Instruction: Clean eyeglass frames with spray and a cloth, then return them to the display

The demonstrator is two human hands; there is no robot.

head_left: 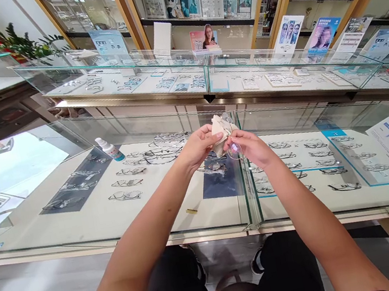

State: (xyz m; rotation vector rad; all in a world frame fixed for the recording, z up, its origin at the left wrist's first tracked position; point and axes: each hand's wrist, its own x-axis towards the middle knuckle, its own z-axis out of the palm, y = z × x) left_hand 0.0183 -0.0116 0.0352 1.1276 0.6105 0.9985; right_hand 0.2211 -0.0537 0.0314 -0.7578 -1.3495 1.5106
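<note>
Head view: left hand (200, 145) pinches beige microfibre cloth (219, 131) around thin-rimmed glasses (233, 147); right hand (251, 148) grips frame, steadying lens above glass display bench (124, 218).

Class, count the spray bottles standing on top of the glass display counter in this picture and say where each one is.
1. A single small spray bottle stands on the glass counter, left of the left hand holding a cloth. Others could be hidden outside the view.
</note>
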